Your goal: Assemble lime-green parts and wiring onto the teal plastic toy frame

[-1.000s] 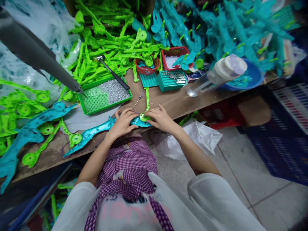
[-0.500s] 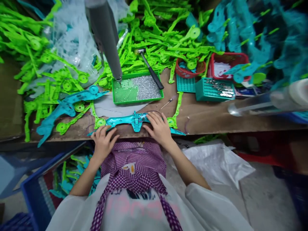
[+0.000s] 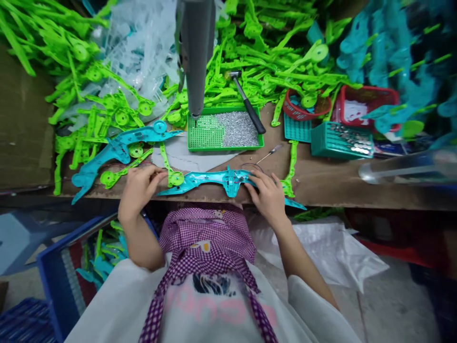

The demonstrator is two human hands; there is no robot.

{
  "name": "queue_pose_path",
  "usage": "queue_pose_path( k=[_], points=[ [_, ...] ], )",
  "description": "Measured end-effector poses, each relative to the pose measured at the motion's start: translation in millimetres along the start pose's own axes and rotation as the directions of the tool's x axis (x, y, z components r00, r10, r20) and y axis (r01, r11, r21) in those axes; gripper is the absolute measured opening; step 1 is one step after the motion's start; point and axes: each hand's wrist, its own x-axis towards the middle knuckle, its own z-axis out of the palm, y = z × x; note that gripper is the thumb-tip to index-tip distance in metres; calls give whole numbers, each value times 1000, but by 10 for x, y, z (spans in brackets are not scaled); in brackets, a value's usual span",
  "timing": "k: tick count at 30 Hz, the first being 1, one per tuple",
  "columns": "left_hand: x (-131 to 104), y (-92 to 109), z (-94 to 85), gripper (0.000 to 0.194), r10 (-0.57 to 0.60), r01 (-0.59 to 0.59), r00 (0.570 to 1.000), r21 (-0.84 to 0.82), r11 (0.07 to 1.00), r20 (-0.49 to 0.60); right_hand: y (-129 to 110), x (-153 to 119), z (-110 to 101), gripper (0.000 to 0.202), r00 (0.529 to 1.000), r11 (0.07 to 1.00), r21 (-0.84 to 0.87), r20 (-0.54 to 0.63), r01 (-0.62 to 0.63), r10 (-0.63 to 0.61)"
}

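A long turquoise plastic part point(image 3: 205, 177) lies along the table's front edge, with a bracket-shaped middle and thin wires on it. Light green arms stand out from both ends, a left arm point(image 3: 175, 178) and a right arm point(image 3: 292, 164). Beyond the part's left end, my left hand point(image 3: 141, 188) is closed in a pinch beside the left green arm; what its fingertips hold is too small to make out. My right hand point(image 3: 268, 194) grips the turquoise part right of its middle, thumb at the near edge and fingers over the top, covering that stretch.
A grey powered screwdriver point(image 3: 197, 62) hangs above a green tray point(image 3: 203, 148) of small metal screws. A hammer point(image 3: 252, 107) lies across the tray's right edge. Behind the part is a small screwdriver point(image 3: 273, 150). Another turquoise part point(image 3: 114, 147) lies left; green pieces point(image 3: 257, 71) heap behind.
My left hand has left the turquoise part's left end, moved outward and closed into a pinch. My right hand stays on the part. The whole view has shifted, so things appear further right.
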Motion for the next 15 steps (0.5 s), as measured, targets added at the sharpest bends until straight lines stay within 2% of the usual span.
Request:
queue_pose_path(
  k=[4,7,10,13,15],
  points=[
    [158,-54,-154,28,-13,11,998,-30,999,-63,176,-91,-68,27,999,999,-42,-35,-20,19],
    [130,-175,-133,29,50,-44,998,-137,990,43,327,-162,-118,25,996,997,-82,-88,-6,-2],
    [14,-384,-58,33,9,21,994,-273,962,108,417,-192,-127,25,995,997,-75,-96,19,-26],
    [-100,-604,-46,34,-98,96,995,-218,971,3,466,-195,-92,24,997,999,-39,-73,28,-30],
    [-142,-705,-91,31,-80,73,994,-104,992,-69,500,-200,-75,25,997,1000,-9,-68,27,-27]
  ],
)
